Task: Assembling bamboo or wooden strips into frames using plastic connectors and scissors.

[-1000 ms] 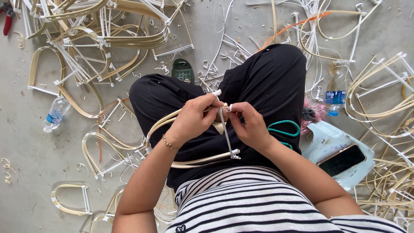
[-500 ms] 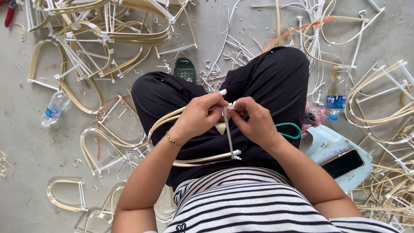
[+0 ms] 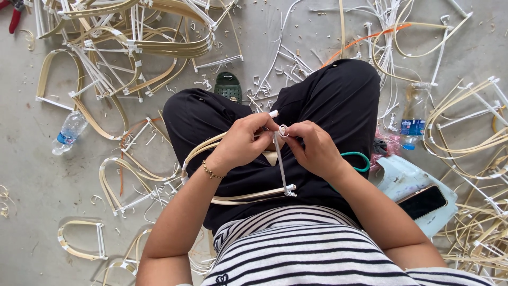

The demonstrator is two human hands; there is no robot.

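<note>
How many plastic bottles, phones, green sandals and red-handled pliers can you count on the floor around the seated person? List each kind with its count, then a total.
Plastic bottles: 2, one at the left, one at the right
Phones: 1
Green sandals: 1
Red-handled pliers: 1
Total: 5

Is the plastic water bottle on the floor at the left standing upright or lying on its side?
Lying on its side: the water bottle rests lengthwise on the grey floor, cap end pointing toward the lower left.

The shirt [image 3: 317, 254] is black-and-white striped, the trousers [image 3: 328, 100] black, the bracelet [image 3: 211, 171] gold, the frame [image 3: 243, 197] pale tan and white.
</note>
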